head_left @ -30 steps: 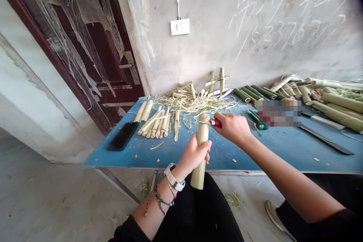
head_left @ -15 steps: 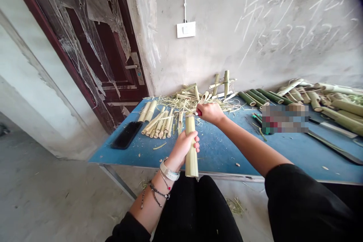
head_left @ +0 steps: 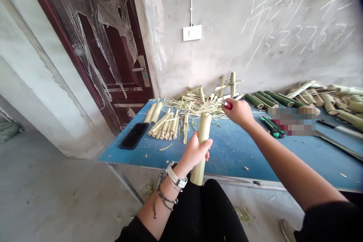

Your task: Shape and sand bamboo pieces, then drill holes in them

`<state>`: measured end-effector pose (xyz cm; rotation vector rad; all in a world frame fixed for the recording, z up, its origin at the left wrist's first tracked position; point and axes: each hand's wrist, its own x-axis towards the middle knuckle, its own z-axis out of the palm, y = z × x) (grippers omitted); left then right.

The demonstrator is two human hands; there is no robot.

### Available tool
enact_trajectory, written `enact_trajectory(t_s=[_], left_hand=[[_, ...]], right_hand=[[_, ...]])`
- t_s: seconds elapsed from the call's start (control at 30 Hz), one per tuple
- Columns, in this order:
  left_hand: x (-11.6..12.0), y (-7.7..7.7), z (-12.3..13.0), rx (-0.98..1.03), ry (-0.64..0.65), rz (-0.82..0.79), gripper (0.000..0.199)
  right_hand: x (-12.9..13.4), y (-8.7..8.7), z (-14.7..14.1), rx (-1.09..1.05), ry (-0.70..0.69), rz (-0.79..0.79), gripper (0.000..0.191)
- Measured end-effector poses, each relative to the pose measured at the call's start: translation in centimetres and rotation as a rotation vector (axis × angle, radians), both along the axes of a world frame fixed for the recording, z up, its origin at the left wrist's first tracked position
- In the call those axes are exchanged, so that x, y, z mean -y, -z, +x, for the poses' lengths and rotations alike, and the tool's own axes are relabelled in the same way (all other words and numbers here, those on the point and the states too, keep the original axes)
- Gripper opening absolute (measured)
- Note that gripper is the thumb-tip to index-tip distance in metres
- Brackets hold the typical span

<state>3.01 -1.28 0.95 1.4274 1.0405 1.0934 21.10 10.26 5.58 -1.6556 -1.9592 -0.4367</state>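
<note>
Wrapped around a pale, peeled bamboo tube (head_left: 203,128) is my left hand (head_left: 197,150). The tube tilts, its top leaning right over the blue table and its lower end above my lap. My right hand (head_left: 239,112) is closed on the red handle of a knife (head_left: 227,104), up and to the right of the tube's top and apart from it. Most of the blade is hard to make out. Behind the tube lies a heap of thin bamboo shavings (head_left: 195,107). Split bamboo pieces (head_left: 165,126) lie side by side left of my left hand.
A black phone (head_left: 134,135) lies near the left edge of the blue table (head_left: 227,159). Green bamboo tubes (head_left: 268,98) and a bamboo pile (head_left: 329,98) stand to the right. Green-black cutters (head_left: 273,126) and a long blade (head_left: 340,143) lie nearer. A wall closes the back.
My right hand has moved the knife off the tube's top, away to the right. The tube in my left hand has tipped from nearly upright to leaning right. The view has shifted slightly.
</note>
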Motion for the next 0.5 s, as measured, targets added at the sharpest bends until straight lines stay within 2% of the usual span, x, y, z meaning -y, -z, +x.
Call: enact_trajectory(t_s=[0.1,0.2,0.3,0.37,0.43,0.47,0.5], left_hand=[[-0.7,0.3,0.1,-0.067,-0.036,0.029,0.025],[-0.9,0.4,0.5,-0.069,-0.05,0.058,0.024],[-0.1,0.3,1.3,-0.11,-0.058,0.069,0.025],[0.9,0.2,2.2,-0.138,0.028,0.098,0.029],[1.8,0.0,3.1,-0.122,0.172,0.14,0.035],[2.0,0.0,3.4,-0.101,0.213,0.142,0.036],[2.0,-0.1,3.4,-0.085,0.192,0.139,0.035]], right_hand=[[3.7,0.5,-1.4,0.078,-0.146,0.053,0.013],[5.3,0.7,-2.3,0.178,-0.154,0.047,0.016],[4.2,1.0,-2.3,0.204,-0.064,-0.017,0.02],[2.4,1.3,-1.5,0.185,0.015,-0.099,0.023],[0.6,1.6,-0.4,0.15,0.07,-0.151,0.025],[-0.1,1.7,0.2,0.128,0.088,-0.158,0.025],[-0.7,1.7,0.8,0.101,0.105,-0.15,0.025]])
